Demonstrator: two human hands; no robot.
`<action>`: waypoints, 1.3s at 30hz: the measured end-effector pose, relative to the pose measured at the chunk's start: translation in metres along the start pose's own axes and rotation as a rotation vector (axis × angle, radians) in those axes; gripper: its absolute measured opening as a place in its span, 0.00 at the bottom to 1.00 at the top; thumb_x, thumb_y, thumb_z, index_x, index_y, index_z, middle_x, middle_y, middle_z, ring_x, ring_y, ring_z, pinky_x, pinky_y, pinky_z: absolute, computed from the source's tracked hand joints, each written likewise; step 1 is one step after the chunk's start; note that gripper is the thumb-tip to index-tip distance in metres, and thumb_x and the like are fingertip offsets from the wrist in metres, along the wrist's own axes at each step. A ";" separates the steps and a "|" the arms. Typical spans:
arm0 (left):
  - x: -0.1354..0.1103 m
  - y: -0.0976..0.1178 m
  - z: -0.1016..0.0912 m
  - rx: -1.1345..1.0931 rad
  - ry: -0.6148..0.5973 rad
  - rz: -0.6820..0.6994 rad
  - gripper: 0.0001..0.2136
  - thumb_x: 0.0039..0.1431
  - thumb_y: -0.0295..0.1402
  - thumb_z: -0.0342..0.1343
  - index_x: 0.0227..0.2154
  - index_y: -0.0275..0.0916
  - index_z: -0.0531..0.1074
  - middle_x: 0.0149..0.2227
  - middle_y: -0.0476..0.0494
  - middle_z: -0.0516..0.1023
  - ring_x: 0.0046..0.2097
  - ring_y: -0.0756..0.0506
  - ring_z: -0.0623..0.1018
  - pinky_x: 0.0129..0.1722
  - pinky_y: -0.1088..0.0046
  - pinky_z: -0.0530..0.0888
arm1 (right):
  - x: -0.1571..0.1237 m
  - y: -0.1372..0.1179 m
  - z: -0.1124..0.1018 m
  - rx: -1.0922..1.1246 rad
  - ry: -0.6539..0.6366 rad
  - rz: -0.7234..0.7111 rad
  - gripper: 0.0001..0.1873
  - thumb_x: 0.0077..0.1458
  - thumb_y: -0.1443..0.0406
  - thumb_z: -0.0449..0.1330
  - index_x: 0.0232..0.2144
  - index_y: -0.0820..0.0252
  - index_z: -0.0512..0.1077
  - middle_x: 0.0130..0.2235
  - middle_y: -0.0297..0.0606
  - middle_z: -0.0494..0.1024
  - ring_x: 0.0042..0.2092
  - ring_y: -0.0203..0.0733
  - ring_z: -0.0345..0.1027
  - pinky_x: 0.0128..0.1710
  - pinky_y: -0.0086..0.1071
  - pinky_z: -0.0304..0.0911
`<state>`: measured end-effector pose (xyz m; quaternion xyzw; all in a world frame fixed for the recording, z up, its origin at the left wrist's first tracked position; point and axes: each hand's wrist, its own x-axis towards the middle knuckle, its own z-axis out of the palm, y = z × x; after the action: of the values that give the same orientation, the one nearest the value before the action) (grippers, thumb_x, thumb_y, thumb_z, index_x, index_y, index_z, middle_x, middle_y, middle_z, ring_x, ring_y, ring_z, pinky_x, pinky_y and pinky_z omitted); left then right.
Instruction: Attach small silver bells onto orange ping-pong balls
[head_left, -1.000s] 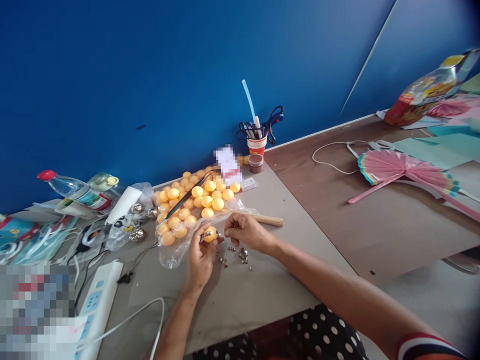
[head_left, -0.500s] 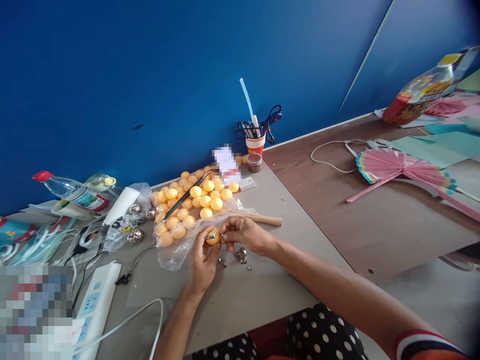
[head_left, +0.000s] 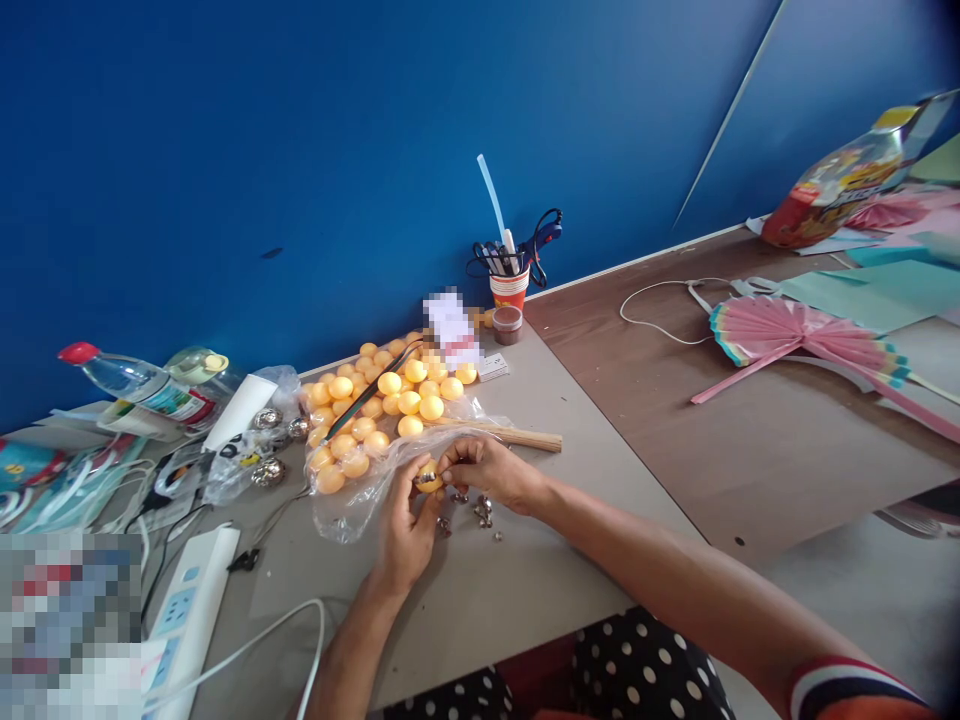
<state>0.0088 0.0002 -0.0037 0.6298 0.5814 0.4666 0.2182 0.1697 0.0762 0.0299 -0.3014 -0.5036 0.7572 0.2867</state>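
Note:
My left hand [head_left: 405,525] holds an orange ball [head_left: 428,478] between thumb and fingers, just above the grey table [head_left: 495,590]. My right hand [head_left: 484,468] is closed in a pinch against the ball, with a small silver piece at its fingertips. Several small silver bells [head_left: 480,512] lie loose on the table under both hands. Behind them an open clear plastic bag [head_left: 352,500] spills a heap of orange balls [head_left: 382,405].
A bundle of wooden sticks [head_left: 525,437] lies beside the bag. A red paper cup [head_left: 510,288] with scissors and pens stands by the blue wall. A water bottle [head_left: 142,385], larger silver bells [head_left: 268,470] and a white power strip [head_left: 191,610] sit left. A pink paper fan [head_left: 795,340] lies right.
My right hand has moved left until its fingertips meet the ball in my left hand. The ball has dropped slightly toward the table.

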 end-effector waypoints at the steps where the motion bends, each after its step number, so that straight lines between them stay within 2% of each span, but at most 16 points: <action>1: 0.000 0.000 0.000 0.027 0.009 0.016 0.17 0.61 0.34 0.55 0.52 0.41 0.67 0.50 0.38 0.75 0.49 0.42 0.77 0.48 0.63 0.75 | 0.000 0.000 0.000 -0.009 0.004 0.008 0.04 0.43 0.67 0.62 0.25 0.63 0.72 0.22 0.29 0.70 0.23 0.29 0.58 0.25 0.27 0.54; 8: 0.001 0.004 -0.002 0.189 0.006 0.130 0.17 0.60 0.28 0.54 0.52 0.40 0.66 0.47 0.39 0.76 0.49 0.43 0.76 0.47 0.66 0.75 | 0.000 -0.002 0.001 -0.062 0.020 0.060 0.00 0.44 0.70 0.60 0.23 0.63 0.71 0.22 0.29 0.71 0.23 0.29 0.59 0.25 0.25 0.56; 13: 0.001 0.005 -0.001 0.279 0.030 0.234 0.16 0.60 0.26 0.53 0.51 0.40 0.66 0.47 0.38 0.75 0.49 0.43 0.76 0.48 0.64 0.75 | -0.002 -0.003 0.004 -0.100 0.063 0.124 0.03 0.44 0.73 0.58 0.23 0.63 0.70 0.21 0.28 0.70 0.22 0.29 0.60 0.23 0.24 0.56; 21: -0.001 0.007 -0.001 0.332 0.032 0.276 0.16 0.61 0.26 0.50 0.52 0.40 0.65 0.47 0.38 0.74 0.50 0.43 0.75 0.50 0.61 0.74 | -0.005 -0.005 0.010 -0.156 0.116 0.117 0.06 0.45 0.75 0.56 0.23 0.62 0.69 0.17 0.28 0.69 0.21 0.29 0.59 0.20 0.23 0.52; 26: -0.002 0.007 0.000 0.302 0.034 0.249 0.15 0.62 0.28 0.50 0.52 0.40 0.66 0.48 0.37 0.75 0.51 0.42 0.75 0.51 0.60 0.74 | -0.003 0.004 0.012 -0.114 0.131 0.109 0.05 0.46 0.74 0.57 0.24 0.61 0.67 0.16 0.27 0.68 0.19 0.30 0.59 0.19 0.23 0.51; 29: -0.004 0.006 0.003 0.228 0.029 0.178 0.14 0.61 0.30 0.52 0.50 0.40 0.68 0.48 0.37 0.75 0.51 0.41 0.75 0.50 0.61 0.74 | 0.000 0.011 0.011 -0.065 0.148 0.085 0.06 0.46 0.72 0.59 0.24 0.60 0.64 0.16 0.26 0.68 0.18 0.30 0.58 0.19 0.23 0.51; 33: -0.003 0.006 0.007 0.015 0.030 0.005 0.15 0.61 0.35 0.55 0.50 0.41 0.68 0.48 0.38 0.76 0.48 0.42 0.78 0.46 0.64 0.76 | 0.003 0.005 0.000 0.027 0.029 0.029 0.09 0.45 0.67 0.62 0.23 0.60 0.64 0.18 0.27 0.69 0.21 0.30 0.60 0.22 0.24 0.54; 35: -0.001 0.007 0.007 -0.082 0.041 -0.032 0.17 0.60 0.38 0.56 0.51 0.40 0.67 0.49 0.37 0.75 0.48 0.42 0.78 0.46 0.64 0.77 | 0.002 -0.004 -0.007 0.035 -0.029 -0.005 0.08 0.47 0.65 0.61 0.23 0.61 0.65 0.19 0.27 0.67 0.21 0.29 0.58 0.25 0.25 0.56; 37: 0.002 0.009 0.004 -0.130 0.064 -0.056 0.18 0.60 0.39 0.56 0.50 0.39 0.67 0.48 0.37 0.76 0.44 0.43 0.79 0.45 0.65 0.77 | 0.000 -0.013 -0.013 -0.138 -0.047 -0.031 0.05 0.48 0.66 0.60 0.25 0.61 0.68 0.23 0.28 0.70 0.24 0.29 0.58 0.27 0.26 0.57; 39: 0.004 0.010 0.000 -0.139 0.087 -0.088 0.18 0.59 0.40 0.57 0.49 0.38 0.67 0.46 0.37 0.77 0.40 0.44 0.80 0.42 0.66 0.78 | -0.003 -0.018 -0.016 -0.429 -0.039 -0.064 0.01 0.47 0.70 0.60 0.25 0.62 0.71 0.26 0.31 0.73 0.28 0.32 0.62 0.30 0.27 0.58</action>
<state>0.0136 0.0018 0.0060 0.5660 0.5837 0.5226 0.2564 0.1857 0.0895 0.0423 -0.3248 -0.6681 0.6288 0.2300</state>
